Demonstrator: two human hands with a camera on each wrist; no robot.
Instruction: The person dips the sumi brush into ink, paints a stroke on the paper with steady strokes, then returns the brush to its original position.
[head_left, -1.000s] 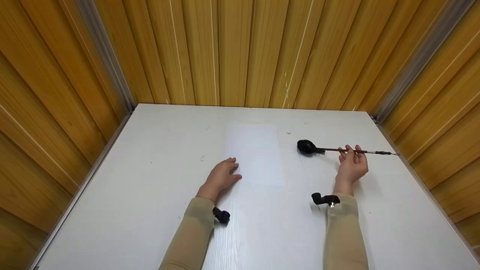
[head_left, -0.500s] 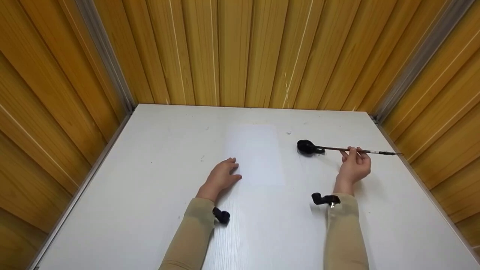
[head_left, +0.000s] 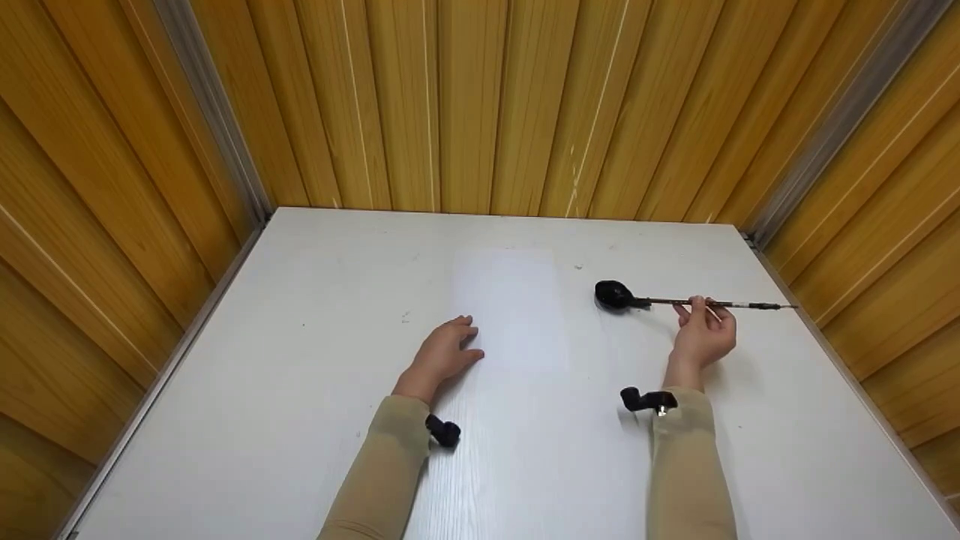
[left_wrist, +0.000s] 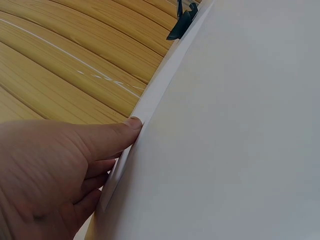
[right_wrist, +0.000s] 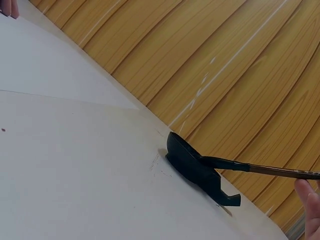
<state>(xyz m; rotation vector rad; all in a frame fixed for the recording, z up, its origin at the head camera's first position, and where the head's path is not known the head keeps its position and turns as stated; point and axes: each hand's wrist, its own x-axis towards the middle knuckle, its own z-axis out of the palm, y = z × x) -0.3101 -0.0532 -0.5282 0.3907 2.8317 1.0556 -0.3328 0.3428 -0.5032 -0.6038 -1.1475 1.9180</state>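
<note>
Right hand (head_left: 703, 334) slightly lower and further left than half second ago; brush (head_left: 705, 303) tail end dropped to level. Left hand (head_left: 444, 352) unchanged. Right hand: fingertips pinch brush handle mid-length. Left hand: flat on table (head_left: 300, 420), fingers relaxed, beside white paper sheet (head_left: 510, 307). Brush: thin dark handle, tip resting in black dish (head_left: 613, 294), far right of table. Handle end near right table edge; broad open surface front and left.

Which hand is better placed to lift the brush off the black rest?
Right. The right hand already pinches the brush at mid-shaft, its tip on the black rest. The left hand lies flat by the paper sheet, far away.
</note>
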